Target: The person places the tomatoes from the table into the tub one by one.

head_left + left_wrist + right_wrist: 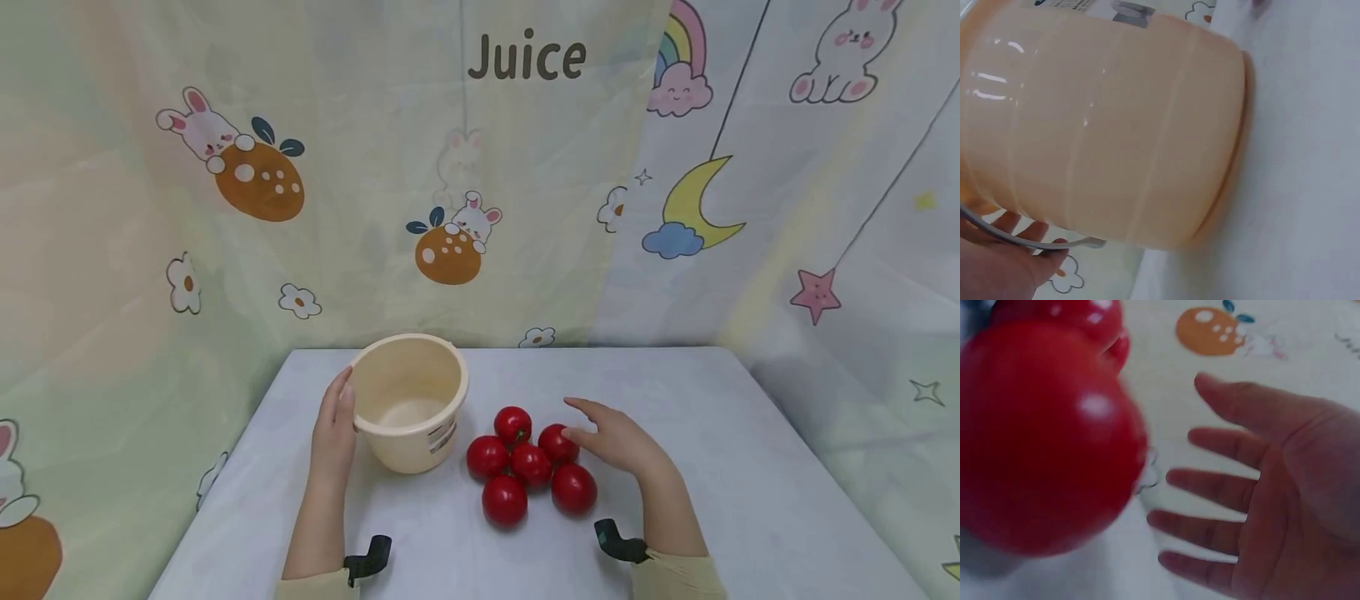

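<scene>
A cream plastic bucket [411, 429] stands upright on the white table, its mouth showing no contents. My left hand [333, 425] rests against the bucket's left side near the rim, fingers pointing up. In the left wrist view, a grey handle [1054, 244] crosses in front of that hand, beside the bucket wall [1116, 125]. Several red tomatoes [531, 465] sit clustered right of the bucket. With its fingers spread, my right hand [617, 437] hovers just right of the cluster, nearest the right-hand tomato. The right wrist view shows the hand's palm [1272, 500] apart from a large, close tomato [1054, 437].
The white table [750, 483] reaches back to a curtain [360, 167] printed with rabbits, oranges and flowers. A label [442, 433] is on the bucket's front. Black straps with mounts [371, 562] sit on both wrists.
</scene>
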{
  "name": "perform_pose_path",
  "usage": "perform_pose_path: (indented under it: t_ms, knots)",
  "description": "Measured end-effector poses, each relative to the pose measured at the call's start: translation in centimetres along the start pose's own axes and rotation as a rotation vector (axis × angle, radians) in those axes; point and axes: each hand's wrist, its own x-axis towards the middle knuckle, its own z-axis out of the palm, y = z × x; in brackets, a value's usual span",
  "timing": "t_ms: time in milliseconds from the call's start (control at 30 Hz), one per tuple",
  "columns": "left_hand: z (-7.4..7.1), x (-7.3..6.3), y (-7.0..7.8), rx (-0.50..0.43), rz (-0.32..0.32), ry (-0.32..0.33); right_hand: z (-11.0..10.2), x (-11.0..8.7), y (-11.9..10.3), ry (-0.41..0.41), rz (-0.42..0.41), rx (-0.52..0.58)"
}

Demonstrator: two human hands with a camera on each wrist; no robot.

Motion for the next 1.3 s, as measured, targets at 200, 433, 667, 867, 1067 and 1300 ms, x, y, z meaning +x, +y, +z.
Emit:
perform_pose_path:
  t_ms: [200, 433, 667, 867, 1067, 1300]
  knots:
    - [0.1, 0.0, -0.6, -0.116, -0.025, -0.04, 1.5, 1.6, 2.6, -0.087, -0.004, 0.128]
    - [0.5, 0.3, -1.0, -0.142, 0.01, -0.022, 2.2, 2.4, 4.5, -0.103, -0.014, 0.203]
    - [0.8, 0.4, -1.5, -0.108, 0.003, 0.013, 2.5, 2.5, 5.2, -0.127, -0.02, 0.247]
    - [0.9, 0.4, -1.6, -0.1, 0.011, 0.024, 2.8, 2.7, 5.5, -0.125, -0.006, 0.251]
    - [0.9, 0.3, -1.6, -0.1, 0.033, 0.034, 3.0, 2.8, 5.7, -0.118, -0.016, 0.254]
    - [1.0, 0.4, -1.5, -0.095, 0.015, 0.053, 3.1, 2.8, 5.9, -0.088, -0.036, 0.237]
